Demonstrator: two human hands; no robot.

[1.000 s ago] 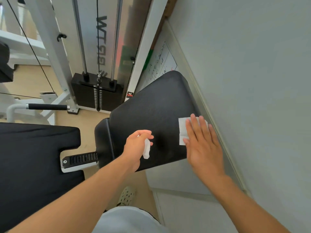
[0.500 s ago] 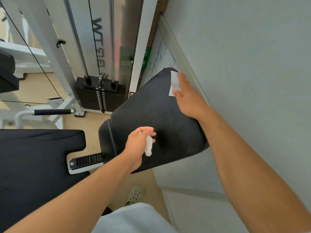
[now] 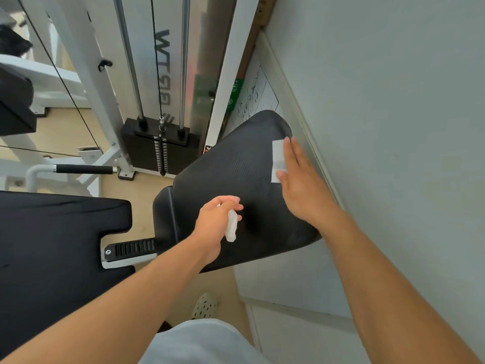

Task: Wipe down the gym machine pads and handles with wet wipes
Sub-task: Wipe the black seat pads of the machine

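The right hand [image 3: 301, 185] lies flat on the black back pad [image 3: 236, 185], near the pad's edge on the wall side and toward its upper end. Its fingers [image 3: 291, 153] are straight and together, pressing a white wet wipe [image 3: 277, 158] against the ribbed surface. The flat palm probably serves to spread pressure over the whole sheet, so that a single pass cleans a wide band of the pad. The wipe sits under the fingertips and the inner edge of the hand; a strip of it shows beside the fingers, toward the pad's middle, while the rest is hidden beneath them.

The left hand [image 3: 217, 222] hovers over the pad's lower middle, with its fingers curled around a second piece of white material [image 3: 231, 228] that looks bunched or rolled; whether it is a spare wipe or a used one cannot be told. It looks kept in reserve, clear of the wiping path, and whether it touches the pad is unclear.

Left of the pad lies the black seat cushion [image 3: 52, 245], and beyond the pad's upper-left corner stand the weight stack [image 3: 157, 145] and a black-gripped handle [image 3: 84, 169]. Judging from the task, those parts remain to be wiped.
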